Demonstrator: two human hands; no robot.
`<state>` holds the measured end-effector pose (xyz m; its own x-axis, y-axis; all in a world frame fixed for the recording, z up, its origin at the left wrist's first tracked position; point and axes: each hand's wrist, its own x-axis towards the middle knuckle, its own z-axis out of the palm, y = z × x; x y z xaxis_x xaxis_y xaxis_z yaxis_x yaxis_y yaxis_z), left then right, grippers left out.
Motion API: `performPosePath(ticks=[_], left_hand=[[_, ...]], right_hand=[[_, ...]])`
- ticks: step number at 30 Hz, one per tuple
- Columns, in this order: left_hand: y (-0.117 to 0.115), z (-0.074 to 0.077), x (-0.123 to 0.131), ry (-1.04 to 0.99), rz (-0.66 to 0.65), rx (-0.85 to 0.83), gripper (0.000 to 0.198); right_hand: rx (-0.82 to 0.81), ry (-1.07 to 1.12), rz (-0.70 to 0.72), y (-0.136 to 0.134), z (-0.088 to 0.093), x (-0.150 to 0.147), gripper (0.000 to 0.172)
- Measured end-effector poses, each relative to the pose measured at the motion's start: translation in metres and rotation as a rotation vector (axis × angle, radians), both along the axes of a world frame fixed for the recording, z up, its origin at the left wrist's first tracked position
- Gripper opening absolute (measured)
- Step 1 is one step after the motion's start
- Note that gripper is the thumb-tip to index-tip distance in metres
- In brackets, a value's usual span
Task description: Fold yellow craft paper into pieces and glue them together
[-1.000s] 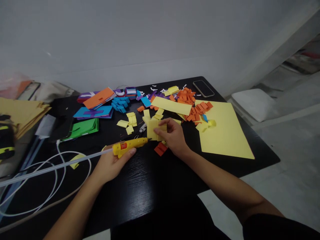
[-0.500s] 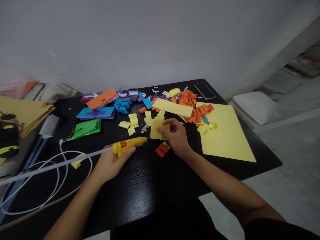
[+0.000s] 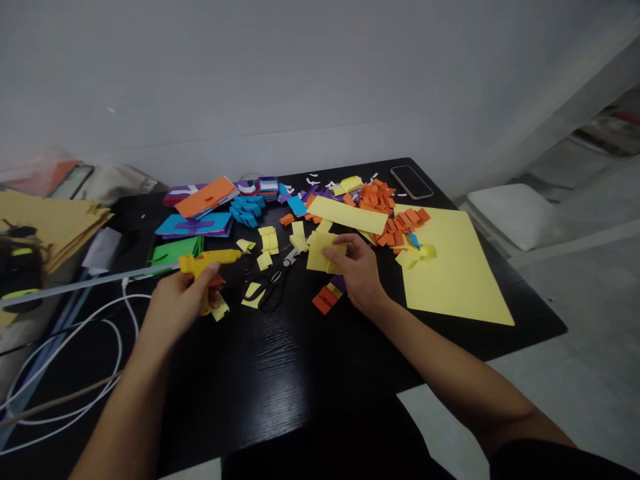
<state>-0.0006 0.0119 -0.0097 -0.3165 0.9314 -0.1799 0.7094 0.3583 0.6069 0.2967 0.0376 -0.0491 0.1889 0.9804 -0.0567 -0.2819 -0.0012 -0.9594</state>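
My left hand [image 3: 180, 303] is wrapped round a yellow glue gun [image 3: 207, 262], its nozzle pointing right and a long clear glue stick [image 3: 85, 283] trailing out to the left. My right hand [image 3: 357, 270] pinches a folded yellow paper piece [image 3: 323, 252] against the black table [image 3: 280, 373]. Black scissors [image 3: 274, 283] lie between my two hands. Red-orange folded pieces [image 3: 324, 300] sit just below my right hand.
A large yellow sheet [image 3: 450, 273] lies at right, with orange scraps [image 3: 395, 223] and a phone [image 3: 411, 181] behind it. Blue, green, orange and purple paper stacks [image 3: 193, 223] sit at back left. White cable [image 3: 65, 373] loops at left. The table's edge runs near front right.
My left hand has pulled the glue gun away to the left and up from the yellow piece, uncovering the scissors. My right hand stays on the yellow piece.
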Motion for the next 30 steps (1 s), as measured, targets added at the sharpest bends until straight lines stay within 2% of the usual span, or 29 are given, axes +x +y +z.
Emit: performPosePath(ticks=[3, 7, 13, 15, 17, 18, 21, 23, 24, 28, 30], left_hand=[[0.000, 0.007, -0.006, 0.137, 0.018, -0.078, 0.063], [0.000, 0.010, -0.010, 0.336, -0.044, -0.046, 0.068], [0.001, 0.006, -0.019, 0.512, -0.089, -0.125, 0.058], [-0.002, 0.009, -0.015, 0.578, -0.051, -0.136, 0.057], [-0.007, 0.012, -0.004, 0.648, -0.015, -0.079, 0.055], [-0.009, 0.014, 0.004, 0.647, -0.042, -0.008, 0.050], [-0.007, 0.015, 0.034, 0.587, -0.302, 0.197, 0.033], [0.005, 0.016, 0.052, 0.606, -0.414, 0.221, 0.030], [0.014, 0.015, 0.059, 0.601, -0.419, 0.200, 0.029], [0.061, 0.012, 0.069, 0.591, -0.307, 0.084, 0.030], [0.081, 0.007, 0.069, 0.596, -0.335, 0.082, 0.039]], right_hand=[[-0.008, 0.020, -0.005, 0.000, 0.000, 0.000, 0.037], [-0.008, 0.003, 0.012, 0.000, 0.001, 0.000, 0.037], [-0.020, -0.013, 0.012, 0.000, 0.001, 0.000, 0.038], [-0.016, 0.004, -0.005, 0.001, 0.000, 0.001, 0.038], [-0.006, 0.021, -0.011, 0.002, -0.001, 0.001, 0.037], [0.001, 0.025, -0.010, 0.002, -0.001, 0.001, 0.037], [0.014, 0.005, 0.013, 0.000, -0.001, 0.000, 0.037], [0.015, -0.033, 0.043, -0.002, -0.002, -0.002, 0.035], [0.017, -0.061, 0.062, -0.004, -0.002, -0.003, 0.034], [0.061, -0.204, 0.123, -0.009, -0.003, -0.006, 0.030], [0.081, -0.227, 0.146, -0.011, -0.003, -0.007, 0.029]])
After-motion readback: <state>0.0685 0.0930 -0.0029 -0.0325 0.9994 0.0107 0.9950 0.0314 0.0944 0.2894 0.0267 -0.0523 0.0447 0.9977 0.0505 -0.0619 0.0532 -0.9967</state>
